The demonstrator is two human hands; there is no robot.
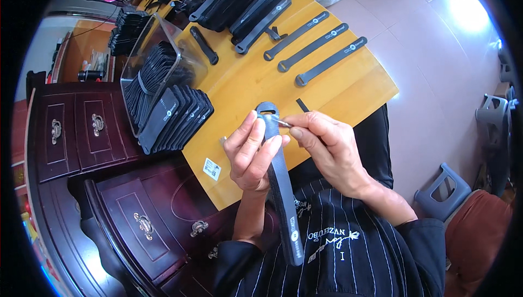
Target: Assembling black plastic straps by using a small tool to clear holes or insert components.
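A long grey and black strap with a rounded, slotted end hangs down in front of my striped top. My left hand is closed around it just below the slot. A thin metal tool sits pinched between the thumb and fingers of my right hand. Its tip meets the strap beside the slot; most of it is hidden, so its exact kind is unclear. Beyond my hands, three similar straps lie apart on the yellow table, with a short black strip nearer my right hand.
Thick stacks of straps fill the table's far end. To the left, a clear plastic box holds bundled straps, beside a fanned stack. A white label lies near the edge. Dark wooden drawers stand left, grey stools right.
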